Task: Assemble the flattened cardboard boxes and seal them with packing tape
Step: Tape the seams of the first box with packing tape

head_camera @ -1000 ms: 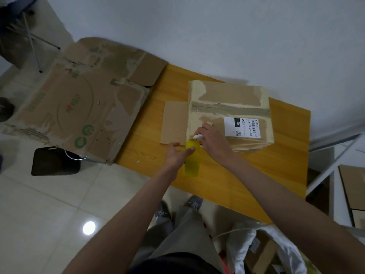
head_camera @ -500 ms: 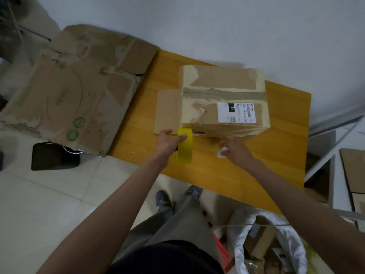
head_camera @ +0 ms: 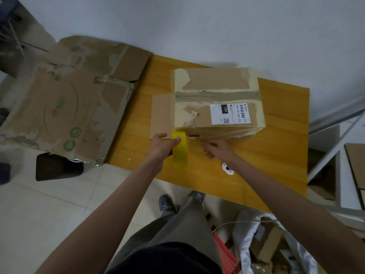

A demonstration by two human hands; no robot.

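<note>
On bench centre, box (head_camera: 216, 101) stands assembled; our left hand (head_camera: 161, 144) grips tape roll (head_camera: 179, 149), right hand (head_camera: 216, 149) loosely spread, holding nothing. Flattened cardboard (head_camera: 65, 107) at 9 o'clock remains.

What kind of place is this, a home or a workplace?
Probably a small packing or storage room, though I cannot be sure. A taped cardboard box with a shipping label stands on a wooden table, and a large flattened carton lies beside it.
</note>
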